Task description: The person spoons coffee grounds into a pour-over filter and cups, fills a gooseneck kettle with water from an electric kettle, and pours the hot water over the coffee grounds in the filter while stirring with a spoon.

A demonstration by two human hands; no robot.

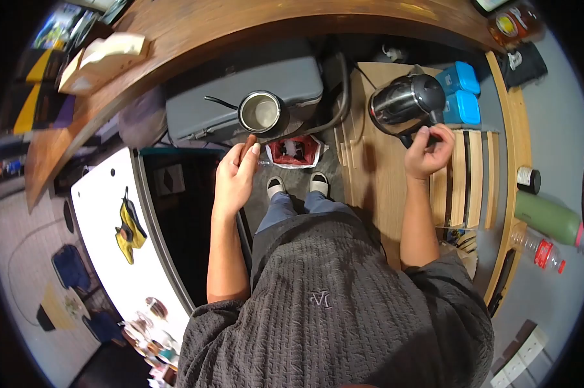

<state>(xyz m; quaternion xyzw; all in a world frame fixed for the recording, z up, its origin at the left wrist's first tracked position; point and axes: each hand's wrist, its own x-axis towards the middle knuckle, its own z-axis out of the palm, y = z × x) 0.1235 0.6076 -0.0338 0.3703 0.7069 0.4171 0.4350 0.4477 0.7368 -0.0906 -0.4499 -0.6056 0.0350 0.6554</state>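
Note:
My left hand (pixel 237 178) is closed around the brown handle of a small gooseneck pouring kettle (pixel 259 111). Its lid is off, so I look down into a pale interior; whether it holds liquid I cannot tell. The thin dark spout points left. On the right, a dark, shiny electric kettle (pixel 395 105) is above the wooden surface, its black lid facing me. My right hand (pixel 430 152) has its fingers curled at that kettle's black handle, and part of the grip is hidden. The two kettles are apart.
Below the pouring kettle sits an open red-lined bag (pixel 296 150) on the floor. Behind it is a large grey case (pixel 240 90). Blue containers (pixel 461 107) stand beside the electric kettle. A wooden counter edge (pixel 292 19) curves across the top; a white-topped surface (pixel 120 213) lies left.

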